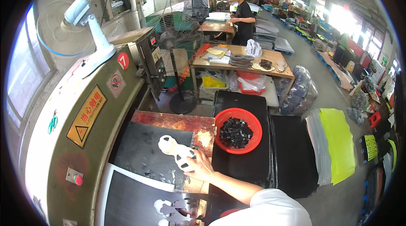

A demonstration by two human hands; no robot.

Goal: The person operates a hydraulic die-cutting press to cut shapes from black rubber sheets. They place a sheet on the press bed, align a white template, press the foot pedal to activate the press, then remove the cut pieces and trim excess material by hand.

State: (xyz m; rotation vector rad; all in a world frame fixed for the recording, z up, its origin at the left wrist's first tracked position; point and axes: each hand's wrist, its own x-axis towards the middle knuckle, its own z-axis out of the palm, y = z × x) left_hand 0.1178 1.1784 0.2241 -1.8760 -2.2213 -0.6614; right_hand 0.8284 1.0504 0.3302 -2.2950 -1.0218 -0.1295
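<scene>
My right hand (pixel 201 166) comes in from the lower right and grips the near end of a cream, sole-shaped piece (pixel 177 152) with several cut-out holes. Its fingers bend over the edge. The piece lies over a dark sheet (pixel 146 143) on the machine bed, among small loose dark scraps. Closer to me, a larger black sheet (pixel 131 202) has shaped openings (pixel 175 207) cut through its right part. My left hand does not show.
A red basin (pixel 259 139) of black offcuts stands on a black stack right of the bed. Further right are grey and yellow-green sheets (pixel 338 145). The green machine (pixel 101 111) rises at left. Beyond are a floor fan (pixel 174 56), a wooden table (pixel 234 52) and a co-worker (pixel 244 18).
</scene>
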